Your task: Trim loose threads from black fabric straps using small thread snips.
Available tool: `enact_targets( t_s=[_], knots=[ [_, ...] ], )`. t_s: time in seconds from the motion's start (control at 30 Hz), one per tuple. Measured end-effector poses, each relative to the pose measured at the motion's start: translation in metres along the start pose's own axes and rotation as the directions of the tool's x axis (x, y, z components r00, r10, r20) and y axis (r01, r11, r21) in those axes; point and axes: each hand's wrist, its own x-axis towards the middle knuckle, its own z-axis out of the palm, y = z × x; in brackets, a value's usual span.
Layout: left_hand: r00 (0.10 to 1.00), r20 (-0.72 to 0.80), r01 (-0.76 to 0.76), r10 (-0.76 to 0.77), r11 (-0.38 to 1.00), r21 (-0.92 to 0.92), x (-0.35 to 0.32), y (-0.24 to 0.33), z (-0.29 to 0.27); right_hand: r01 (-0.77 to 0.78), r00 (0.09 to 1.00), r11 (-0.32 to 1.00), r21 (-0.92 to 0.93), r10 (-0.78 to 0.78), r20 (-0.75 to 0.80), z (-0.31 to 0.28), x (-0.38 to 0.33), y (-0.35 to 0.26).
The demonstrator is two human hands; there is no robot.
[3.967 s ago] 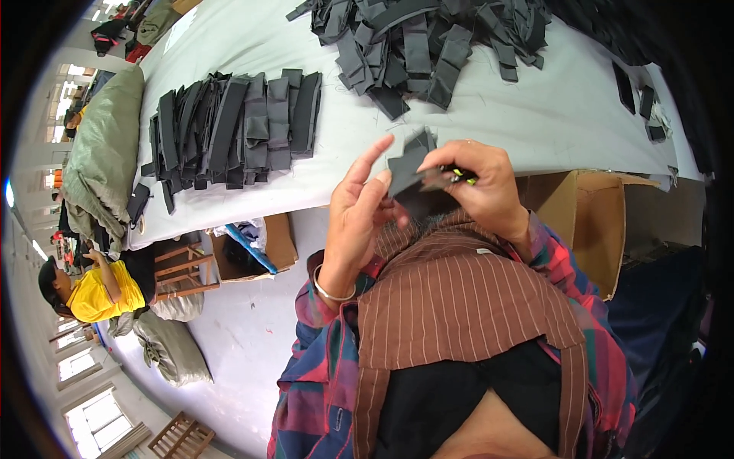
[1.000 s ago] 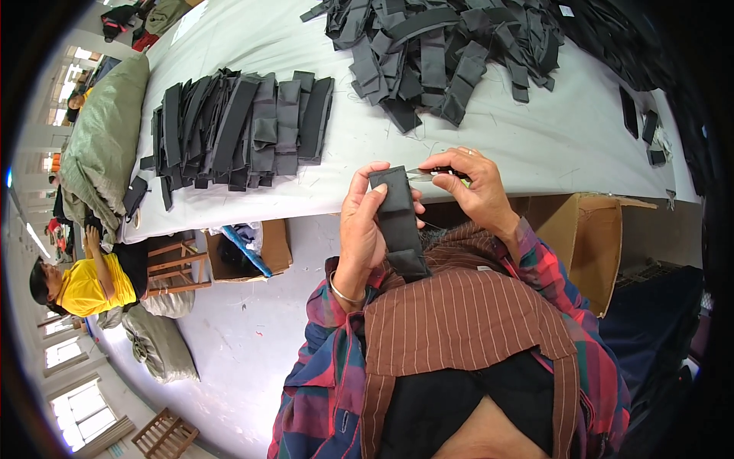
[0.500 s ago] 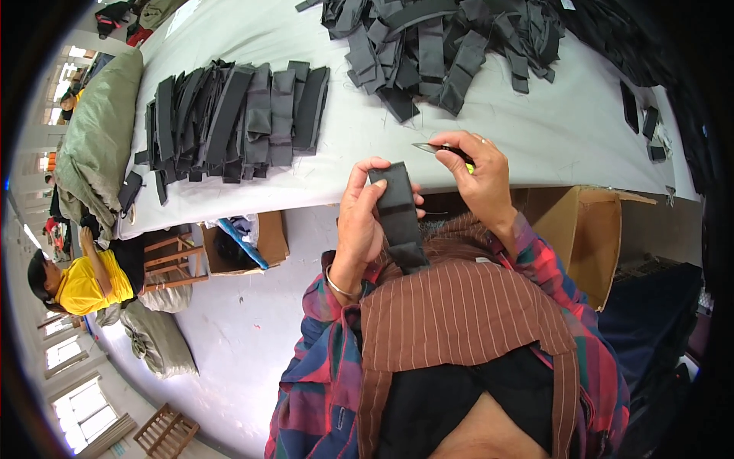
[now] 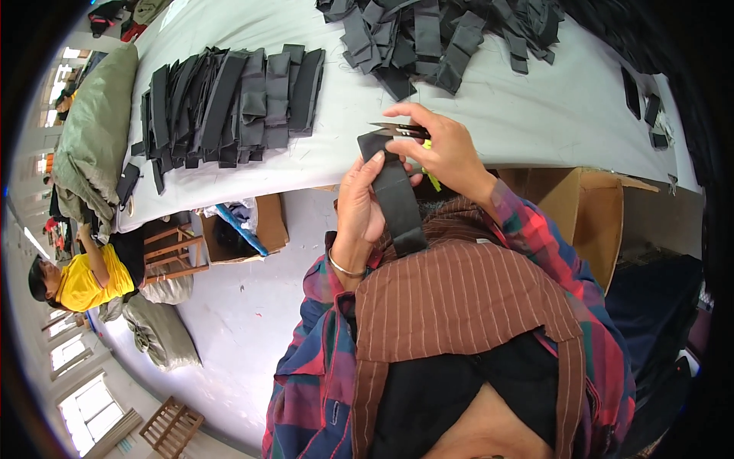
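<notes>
A dark grey fabric strip (image 4: 399,200) hangs from my left hand (image 4: 356,206), its thumb pressed on the strip near the upper end and fingers behind. The strip's lower end reaches my brown striped apron (image 4: 459,298). In my right hand (image 4: 447,145) is a pair of small black thread snips (image 4: 411,131), with something yellow-green showing below the palm. The snips' pointed blades lie just over the strip's top end, and the right thumb is close to its edge. Whether the blades touch the fabric I cannot tell.
On the white-covered table (image 4: 489,115) lie a row of dark strips (image 4: 229,107) at left and a loose heap (image 4: 428,38) farther back. Cardboard boxes (image 4: 600,218) stand below the edge. A green sack (image 4: 95,126) and a person in yellow (image 4: 95,279) are at far left.
My right hand has moved left with the snips, from apart from the strip to its upper end. The left hand has shifted the strip slightly up and left.
</notes>
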Motion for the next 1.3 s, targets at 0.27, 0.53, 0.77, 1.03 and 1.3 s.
enact_targets(
  t_s=[0.27,0.53,0.77,1.03,1.3],
  knots=[
    [0.987,-0.121,0.076,-0.103,0.975,-0.211,0.003,0.0,-0.014,0.293,0.956,0.903,-0.315,-0.28,0.088,-0.002,-0.052,0.017],
    [0.982,-0.143,0.085,-0.125,0.962,-0.258,0.003,0.0,-0.008,0.254,0.962,0.907,-0.337,-0.274,-0.01,0.009,-0.048,0.021],
    [0.992,-0.05,0.095,-0.115,0.95,-0.296,0.003,0.0,-0.021,0.181,0.982,0.954,-0.238,-0.19,-0.014,0.009,-0.048,0.009],
    [0.991,-0.101,0.054,-0.088,0.953,-0.299,0.005,-0.004,-0.015,0.307,0.949,0.874,-0.375,-0.308,0.06,0.016,-0.05,0.008],
    [0.991,-0.096,0.052,-0.089,0.94,-0.336,0.007,-0.007,-0.022,0.318,0.947,0.879,-0.355,-0.313,0.073,0.017,-0.052,0.01]
  ],
)
